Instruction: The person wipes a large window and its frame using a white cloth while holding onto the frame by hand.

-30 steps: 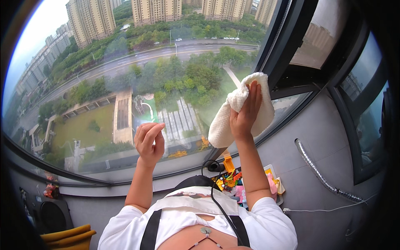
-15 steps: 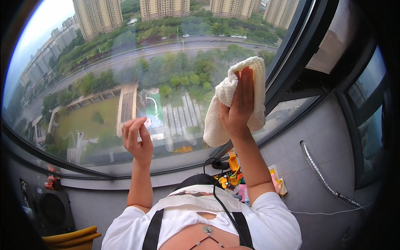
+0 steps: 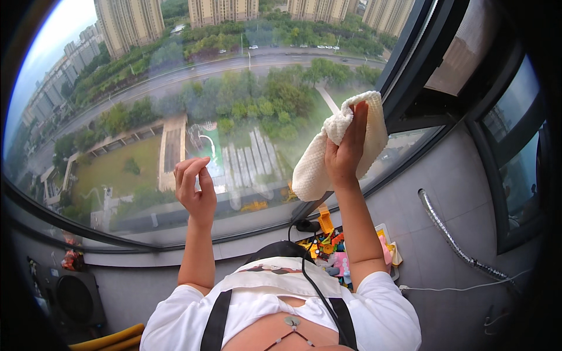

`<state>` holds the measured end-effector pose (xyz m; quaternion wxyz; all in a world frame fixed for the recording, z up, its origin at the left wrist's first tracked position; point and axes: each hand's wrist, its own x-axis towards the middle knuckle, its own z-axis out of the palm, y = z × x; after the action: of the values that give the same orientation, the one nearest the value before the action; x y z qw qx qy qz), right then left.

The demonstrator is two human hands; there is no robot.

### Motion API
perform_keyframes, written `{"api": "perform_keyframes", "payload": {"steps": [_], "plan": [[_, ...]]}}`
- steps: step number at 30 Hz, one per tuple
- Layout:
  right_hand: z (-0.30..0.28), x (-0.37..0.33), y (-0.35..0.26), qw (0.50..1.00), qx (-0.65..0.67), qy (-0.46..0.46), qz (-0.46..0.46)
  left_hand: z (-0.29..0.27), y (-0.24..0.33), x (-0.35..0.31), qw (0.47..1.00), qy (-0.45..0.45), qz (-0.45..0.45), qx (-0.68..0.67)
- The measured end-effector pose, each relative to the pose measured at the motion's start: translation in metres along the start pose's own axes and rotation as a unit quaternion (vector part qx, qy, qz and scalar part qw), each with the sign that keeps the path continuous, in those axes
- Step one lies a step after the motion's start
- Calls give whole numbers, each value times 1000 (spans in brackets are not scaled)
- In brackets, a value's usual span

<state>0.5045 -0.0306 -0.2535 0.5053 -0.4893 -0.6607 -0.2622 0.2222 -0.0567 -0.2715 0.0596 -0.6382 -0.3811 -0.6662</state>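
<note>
My right hand (image 3: 346, 146) holds a cream-white waffle-textured cloth (image 3: 373, 131) against the large window pane (image 3: 275, 120), near its right-hand frame. The fingers are stretched out over the cloth, and a bunched fold sticks up beside the thumb. One end of the cloth hangs down to the left of my wrist. My left hand (image 3: 196, 190) is raised in front of the lower part of the glass, with nothing visible in it. Its fingers are loosely bent and the thumb stands apart. Whether its fingertips touch the pane I cannot tell.
Toys (image 3: 328, 243) in several colours lie on the floor below my right forearm. A silvery flexible hose (image 3: 448, 234) and a white cable (image 3: 456, 289) lie at the right. A dark box-shaped appliance (image 3: 75, 295) stands at the lower left. A dark window frame (image 3: 418, 82) rises at the right.
My right hand and the cloth have shifted to the right and slightly down across the glass, closer to the frame. My left hand has barely moved. The view has turned a little.
</note>
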Motion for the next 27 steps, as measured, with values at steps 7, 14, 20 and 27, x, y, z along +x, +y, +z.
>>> {"api": "perform_keyframes", "payload": {"steps": [7,14,20,27], "plan": [[21,-49,-51,981,-14,-125,-145,-6,-4,1,999,-35,15,-22],[11,-6,-30,998,19,-31,-50,-8,-8,2,997,-60,31,-41],[11,15,-20,993,66,91,24,-11,-10,0,996,-70,34,-42],[28,-104,-14,990,17,-103,94,-14,-13,1,992,-97,47,-58]]}}
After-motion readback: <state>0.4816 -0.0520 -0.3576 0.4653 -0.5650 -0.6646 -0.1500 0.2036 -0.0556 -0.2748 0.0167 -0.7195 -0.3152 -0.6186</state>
